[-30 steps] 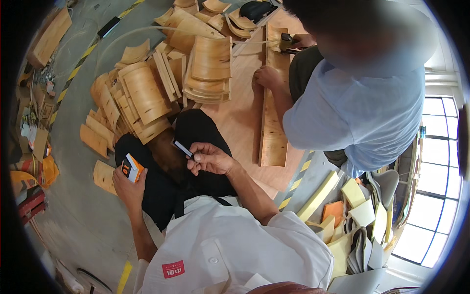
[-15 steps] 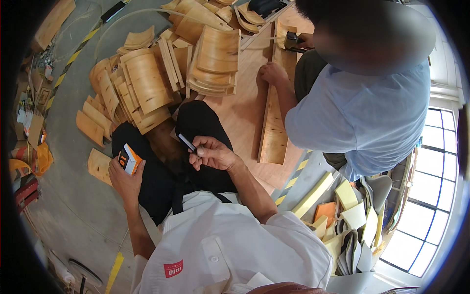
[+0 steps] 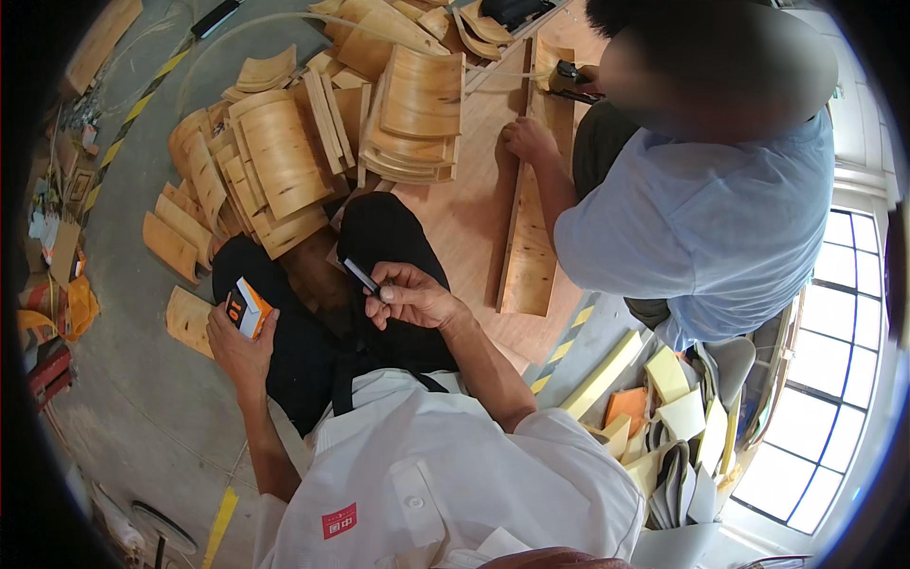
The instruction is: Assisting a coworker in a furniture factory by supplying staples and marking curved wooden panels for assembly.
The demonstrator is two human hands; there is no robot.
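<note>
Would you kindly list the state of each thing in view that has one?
Left hand: closed around a small orange and black box, held upright.
Right hand: pinching a thin dark blade, tilted.
Curved plywood pieces: stacked and scattered on the floor.
Long wooden plank: lying flat, a co-worker's hand resting on it.

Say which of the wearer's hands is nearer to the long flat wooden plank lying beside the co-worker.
Right. The right hand, holding a thin dark blade, sits just left of the plank without touching it. The left hand, gripping a small orange box, is farther left, beyond the lap.
</note>
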